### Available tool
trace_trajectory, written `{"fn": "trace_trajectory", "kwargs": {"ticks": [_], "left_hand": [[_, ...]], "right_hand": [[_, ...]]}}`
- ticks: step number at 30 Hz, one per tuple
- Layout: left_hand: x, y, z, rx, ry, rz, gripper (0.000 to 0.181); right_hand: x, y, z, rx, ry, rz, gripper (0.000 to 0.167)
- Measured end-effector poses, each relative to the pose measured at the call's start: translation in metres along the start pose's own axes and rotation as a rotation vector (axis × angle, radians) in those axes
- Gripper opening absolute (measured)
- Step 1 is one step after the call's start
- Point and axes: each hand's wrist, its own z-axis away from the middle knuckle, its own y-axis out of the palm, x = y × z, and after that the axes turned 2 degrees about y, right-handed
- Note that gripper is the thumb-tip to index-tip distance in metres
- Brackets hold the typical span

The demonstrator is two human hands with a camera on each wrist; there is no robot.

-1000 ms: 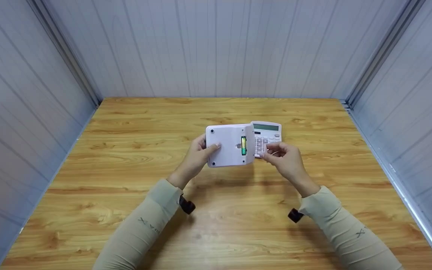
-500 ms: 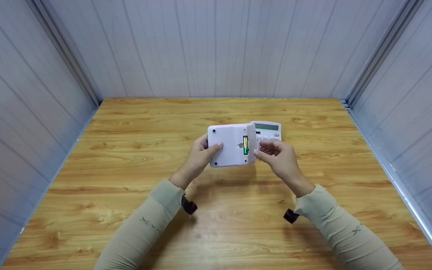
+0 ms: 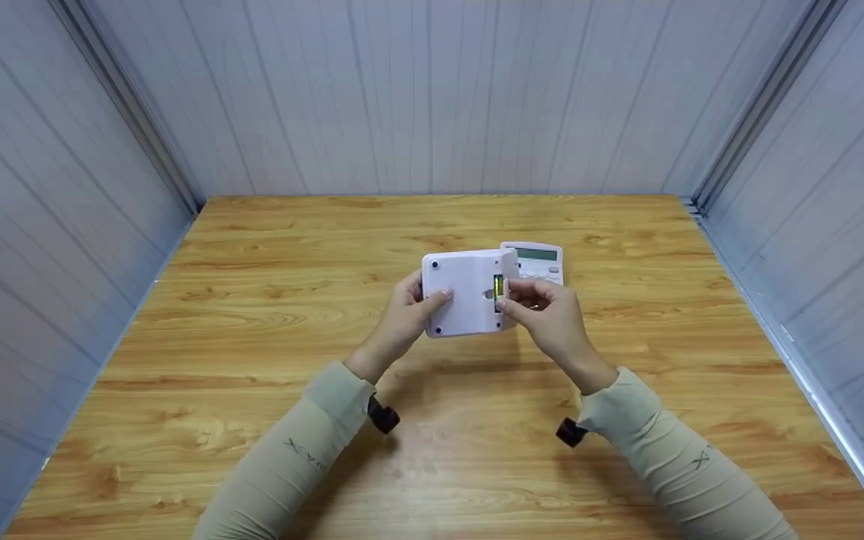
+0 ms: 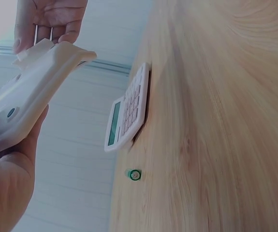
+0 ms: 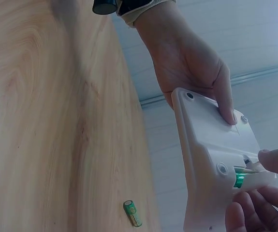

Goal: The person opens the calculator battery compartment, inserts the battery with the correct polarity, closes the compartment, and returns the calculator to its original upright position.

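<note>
In mid-frame the left hand (image 3: 406, 309) grasps a white calculator (image 3: 463, 294), underside toward the head camera, and the right hand's (image 3: 552, 319) grip pinches a small white cover (image 4: 35, 53) just beside a green battery (image 3: 498, 286) seated in that underside. Beyond, on the wooden surface (image 3: 289, 262), lie a loose battery (image 5: 132, 213), low in the right wrist view, and a second calculator (image 3: 537, 255), right of the head view's centre.

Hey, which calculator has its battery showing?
The calculator held in the left hand, its back showing, battery exposed; the other calculator lies face up on the table.
</note>
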Motion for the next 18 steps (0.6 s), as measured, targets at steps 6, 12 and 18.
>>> {"fn": "trace_trajectory", "kwargs": {"ticks": [6,12,18], "left_hand": [[0.0014,0.0027,0.0004,-0.01,0.01,-0.012,0.036],[0.0019,0.0033,0.0018,-0.004,0.016,-0.014,0.036],[0.0005,0.0043,0.003,0.024,0.009,-0.011,0.038]], "right_hand": [[0.0006,0.0013,-0.0002,-0.012,0.002,-0.015,0.03],[0.0011,0.0022,0.0,-0.019,0.011,-0.053,0.029],[0.0002,0.0033,0.0001,-0.046,0.008,-0.034,0.025]]}}
